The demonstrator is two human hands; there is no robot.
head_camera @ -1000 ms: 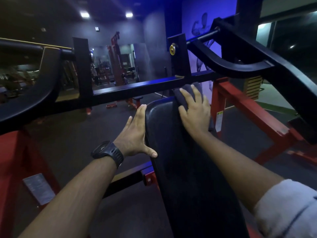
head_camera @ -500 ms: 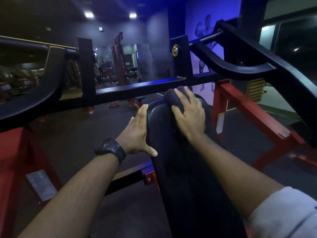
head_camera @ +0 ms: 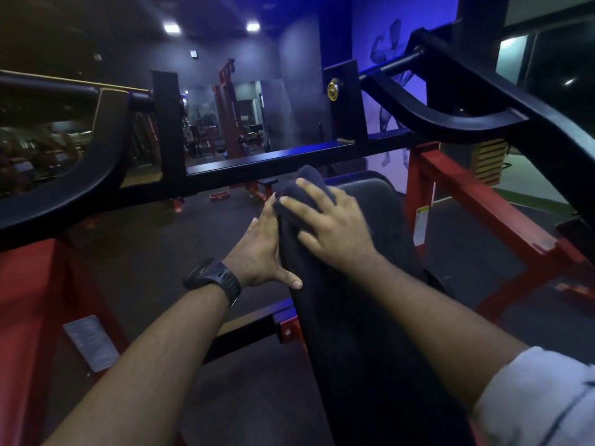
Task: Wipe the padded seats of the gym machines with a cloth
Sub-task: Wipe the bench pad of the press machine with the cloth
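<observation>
My right hand (head_camera: 335, 226) lies spread, fingers nearly straight, pressing the dark cloth (head_camera: 297, 189) onto the pad (head_camera: 370, 317); it pinches nothing that I can see; the cloth is bunched under my fingertips at the pad's upper left corner and hangs over that edge. My left hand (head_camera: 257, 249) is flat and open against the pad's left side, fingers pointing up along the edge, thumb stuck out and touching the pad's face just below the cloth; a black watch (head_camera: 214, 278) sits on that wrist. The pad's bare face runs down from my right hand along my forearm; to the right of the hand it reaches the far rounded top edge. Just beyond my fingertips a black crossbar (head_camera: 273, 162) spans the machine; gap between it and the cloth looks narrow. Right of the pad stands a red frame (head_camera: 476, 201), apart from it; left of my left hand is open dark floor (head_camera: 154, 252).
</observation>
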